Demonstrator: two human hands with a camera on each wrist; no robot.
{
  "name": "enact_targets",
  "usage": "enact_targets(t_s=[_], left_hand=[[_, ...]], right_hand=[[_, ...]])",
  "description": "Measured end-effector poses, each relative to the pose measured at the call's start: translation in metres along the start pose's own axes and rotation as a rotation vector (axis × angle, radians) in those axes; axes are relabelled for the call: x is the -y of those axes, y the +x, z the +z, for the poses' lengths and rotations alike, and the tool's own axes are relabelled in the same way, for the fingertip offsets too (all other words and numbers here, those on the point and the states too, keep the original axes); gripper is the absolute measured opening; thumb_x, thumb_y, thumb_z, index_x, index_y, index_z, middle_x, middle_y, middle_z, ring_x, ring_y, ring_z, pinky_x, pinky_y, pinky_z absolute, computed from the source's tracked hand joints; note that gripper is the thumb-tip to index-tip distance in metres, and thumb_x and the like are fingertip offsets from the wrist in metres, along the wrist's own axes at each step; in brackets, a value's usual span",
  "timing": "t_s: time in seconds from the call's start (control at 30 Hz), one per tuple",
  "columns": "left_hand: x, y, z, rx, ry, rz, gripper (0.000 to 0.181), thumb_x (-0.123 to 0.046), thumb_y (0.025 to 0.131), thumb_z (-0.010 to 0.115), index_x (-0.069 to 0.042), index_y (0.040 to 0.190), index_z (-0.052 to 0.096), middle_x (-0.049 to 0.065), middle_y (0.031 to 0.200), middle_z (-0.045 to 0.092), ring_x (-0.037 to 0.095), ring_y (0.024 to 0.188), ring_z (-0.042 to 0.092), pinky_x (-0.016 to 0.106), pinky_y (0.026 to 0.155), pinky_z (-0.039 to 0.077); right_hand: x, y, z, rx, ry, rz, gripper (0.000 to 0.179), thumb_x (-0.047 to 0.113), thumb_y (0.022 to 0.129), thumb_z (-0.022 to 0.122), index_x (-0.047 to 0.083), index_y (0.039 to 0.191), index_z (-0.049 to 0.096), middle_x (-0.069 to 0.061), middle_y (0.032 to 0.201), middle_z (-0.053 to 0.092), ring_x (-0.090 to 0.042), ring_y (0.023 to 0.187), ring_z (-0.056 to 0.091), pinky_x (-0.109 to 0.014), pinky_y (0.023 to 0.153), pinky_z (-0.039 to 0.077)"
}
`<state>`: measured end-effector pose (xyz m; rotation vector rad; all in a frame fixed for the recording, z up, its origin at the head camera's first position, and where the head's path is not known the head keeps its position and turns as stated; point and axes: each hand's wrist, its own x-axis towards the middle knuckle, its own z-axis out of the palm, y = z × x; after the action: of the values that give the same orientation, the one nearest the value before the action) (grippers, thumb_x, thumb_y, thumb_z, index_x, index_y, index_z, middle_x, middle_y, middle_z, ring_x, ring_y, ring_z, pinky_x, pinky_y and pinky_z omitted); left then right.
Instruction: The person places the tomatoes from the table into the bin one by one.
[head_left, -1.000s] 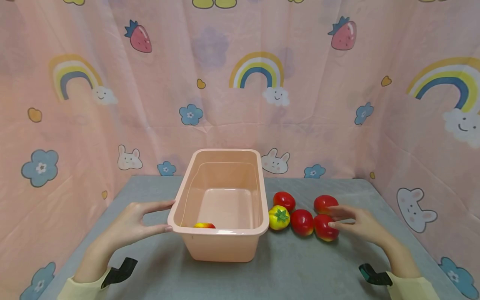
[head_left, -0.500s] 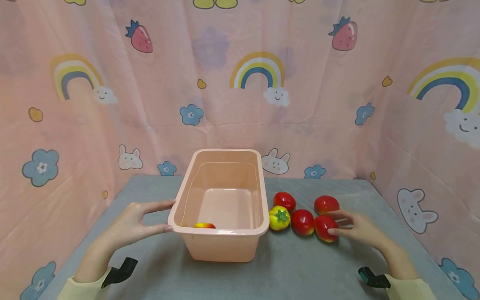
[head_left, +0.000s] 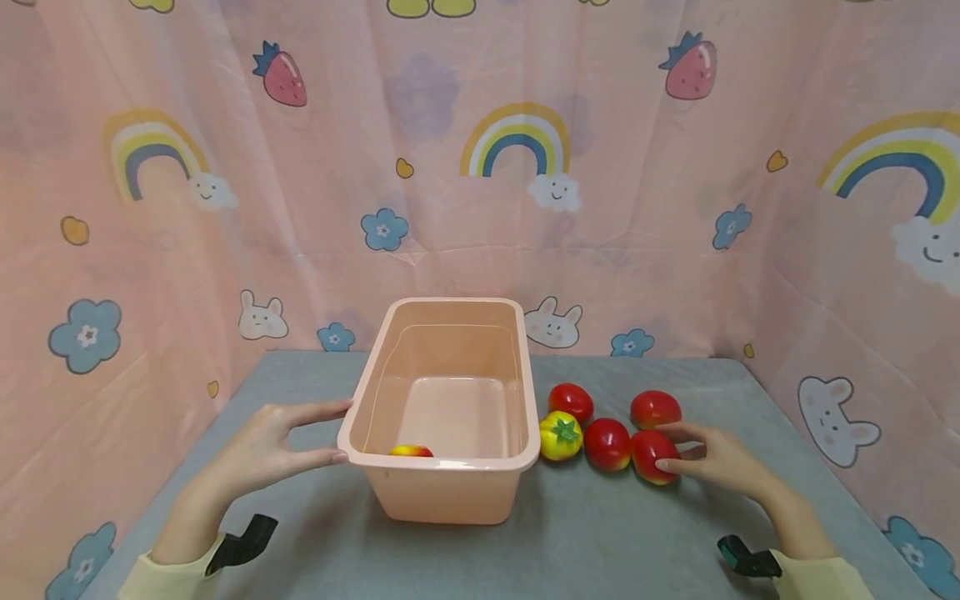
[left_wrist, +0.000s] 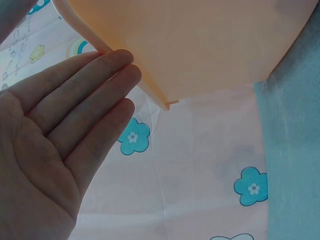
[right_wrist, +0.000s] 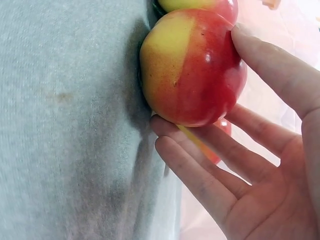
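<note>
In the head view my right hand [head_left: 723,458] pinches the nearest right red-and-yellow round fruit [head_left: 654,460], which looks artificial, on the table. The right wrist view shows my thumb on one side of that fruit [right_wrist: 195,70] and my fingers against the opposite side. Fingers straight, my left hand [head_left: 258,450] touches the left rim of a peach-coloured plastic bin [head_left: 438,492]. A similar fruit [head_left: 411,451] lies inside the bin, partly hidden by the near wall.
Right of the bin sit more such fruits: a red one [head_left: 571,402] behind, a yellow-topped one with a green calyx [head_left: 561,435], a red one [head_left: 607,444] and another [head_left: 656,408] behind my right fingers. A grey cloth covers the table [head_left: 600,550]; a patterned pink curtain [head_left: 315,183] surrounds it.
My right thumb and fingers have moved slightly left and down and closed around the nearest right fruit. My left hand and the bin keep their places.
</note>
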<state>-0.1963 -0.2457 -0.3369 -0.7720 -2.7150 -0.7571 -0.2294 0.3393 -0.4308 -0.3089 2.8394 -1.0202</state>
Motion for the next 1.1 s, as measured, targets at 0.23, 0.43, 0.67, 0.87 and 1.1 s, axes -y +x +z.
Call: enact_targets(t_s=[0.23,0.43,0.67,0.87,1.1], left_hand=[[-0.001,0.0,0.0,0.001,-0.005,0.005,0.057,-0.049,0.076,0.075,-0.027,0.127,0.062,-0.014,0.12,0.065,0.009,0.111,0.062,0.041,0.088,0.052],[-0.002,0.001,0.0,-0.004,0.002,0.02,0.057,-0.048,0.076,0.076,-0.025,0.126,0.062,-0.014,0.119,0.065,0.009,0.111,0.062,0.038,0.087,0.053],[-0.002,0.001,-0.001,-0.006,0.0,0.023,0.057,-0.047,0.076,0.076,-0.025,0.127,0.062,-0.014,0.12,0.065,0.009,0.111,0.062,0.039,0.088,0.053],[-0.002,0.001,-0.001,-0.007,0.0,0.025,0.057,-0.047,0.076,0.076,-0.024,0.126,0.063,-0.013,0.119,0.065,0.01,0.111,0.062,0.04,0.088,0.053],[-0.001,0.0,-0.001,-0.011,0.006,0.025,0.057,-0.048,0.075,0.076,-0.025,0.126,0.063,-0.013,0.119,0.065,0.01,0.111,0.062,0.04,0.088,0.053]], right_hand=[[0.001,-0.001,-0.002,-0.002,-0.007,-0.001,0.07,0.039,0.076,0.077,0.006,0.132,0.052,-0.022,0.121,0.059,-0.029,0.098,0.063,-0.042,0.075,0.058],[0.001,-0.002,-0.004,-0.01,-0.017,0.008,0.07,0.041,0.076,0.076,0.006,0.132,0.052,-0.022,0.122,0.059,-0.027,0.096,0.064,-0.043,0.074,0.058],[0.005,-0.005,-0.009,-0.045,-0.031,0.014,0.071,0.044,0.075,0.076,0.008,0.132,0.052,-0.022,0.123,0.059,-0.026,0.096,0.064,-0.041,0.072,0.058],[0.009,-0.008,-0.015,-0.06,-0.036,-0.014,0.068,0.042,0.078,0.075,0.008,0.132,0.052,-0.023,0.122,0.059,-0.027,0.096,0.064,-0.041,0.072,0.058],[0.014,-0.009,-0.02,-0.074,-0.032,-0.025,0.067,0.041,0.079,0.074,0.007,0.132,0.051,-0.022,0.122,0.059,-0.029,0.097,0.064,-0.04,0.071,0.058]])
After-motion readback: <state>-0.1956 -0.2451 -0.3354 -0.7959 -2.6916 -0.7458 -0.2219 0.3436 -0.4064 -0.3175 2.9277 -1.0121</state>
